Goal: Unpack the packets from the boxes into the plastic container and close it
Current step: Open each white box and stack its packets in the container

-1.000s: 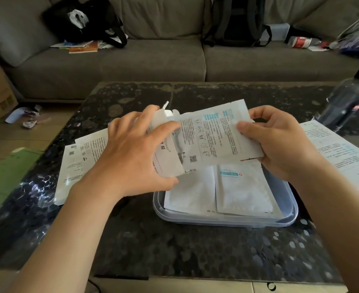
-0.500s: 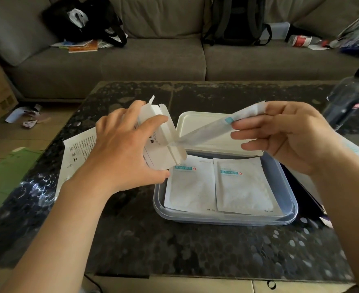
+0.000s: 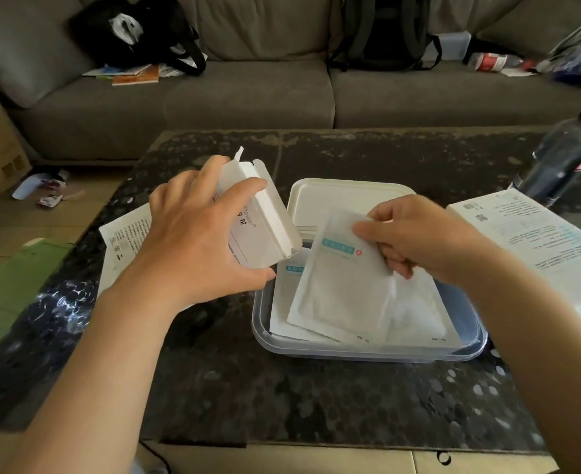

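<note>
Gripping a white box (image 3: 258, 220) in the left hand (image 3: 193, 248), pinching a skewed packet (image 3: 343, 289) over the plastic container (image 3: 367, 354) with the right hand (image 3: 415, 241); may overhang the rim, jamming the lid (image 3: 343, 196).

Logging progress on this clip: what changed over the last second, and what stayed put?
The right hand drew a packet out of the box, then lowered it onto the packets already in the plastic container, still pinching its top corner. The left hand kept holding the open box; container and lid stayed put.
</note>
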A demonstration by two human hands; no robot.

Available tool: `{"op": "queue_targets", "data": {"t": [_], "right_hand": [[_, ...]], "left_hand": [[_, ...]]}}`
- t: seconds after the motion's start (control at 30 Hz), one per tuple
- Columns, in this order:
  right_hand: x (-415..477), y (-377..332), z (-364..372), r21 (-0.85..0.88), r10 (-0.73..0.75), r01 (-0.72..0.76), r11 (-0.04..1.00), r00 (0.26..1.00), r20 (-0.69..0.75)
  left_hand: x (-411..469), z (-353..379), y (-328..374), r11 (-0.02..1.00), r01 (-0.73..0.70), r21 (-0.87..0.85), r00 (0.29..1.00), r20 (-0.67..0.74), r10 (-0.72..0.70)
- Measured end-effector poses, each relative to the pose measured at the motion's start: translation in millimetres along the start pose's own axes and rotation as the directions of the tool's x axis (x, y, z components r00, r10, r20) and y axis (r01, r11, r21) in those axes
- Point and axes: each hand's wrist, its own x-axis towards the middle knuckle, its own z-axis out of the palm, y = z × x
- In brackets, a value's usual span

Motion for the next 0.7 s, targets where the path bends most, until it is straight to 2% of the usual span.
{"op": "queue_targets", "data": {"t": [0.07, 0.2, 0.3, 0.37, 0.47, 0.57, 0.7], "right_hand": [[6.8, 1.1, 17.3, -0.19, 0.009, -0.019, 0.982, 0.999, -0.049], [3.4, 7.6, 37.7, -0.372, -0.084, 0.058, 0.927, 0.995, -0.053], [-8.4, 13.6, 39.1, -0.483, -0.19, 0.199, 0.853, 0.979, 0.069], [-15.3, 19.0, 40.6, -0.54, -0.184, 0.232, 0.809, 0.973, 0.142], [-19.2, 29.0, 46.2, -0.665, -0.174, 0.298, 0.685, 0.953, 0.248], [-17.2, 34.4, 52.6, -0.694, -0.187, 0.404, 0.596, 0.91, 0.369], [-10.1, 35.5, 55.0, -0.696, -0.24, 0.466, 0.547, 0.883, 0.403]], "left_hand": [[0.2, -0.5, 0.0, 1.0, -0.005, -0.004, 1.0, -0.001, 0.005], [-0.3, -1.8, 0.4, 1.0, -0.018, -0.019, 1.0, -0.005, 0.018], [-0.8, -3.1, 1.0, 0.999, -0.028, -0.027, 1.0, -0.009, 0.028], [-1.2, -4.5, 1.4, 0.999, -0.03, -0.033, 0.999, -0.014, 0.03], [-2.0, -6.0, 2.0, 0.998, -0.033, -0.047, 0.999, -0.025, 0.032], [-2.5, -6.2, 2.0, 0.998, -0.034, -0.053, 0.999, -0.028, 0.033], [-3.3, -6.9, 1.1, 0.997, -0.047, -0.058, 0.998, -0.038, 0.045]]}}
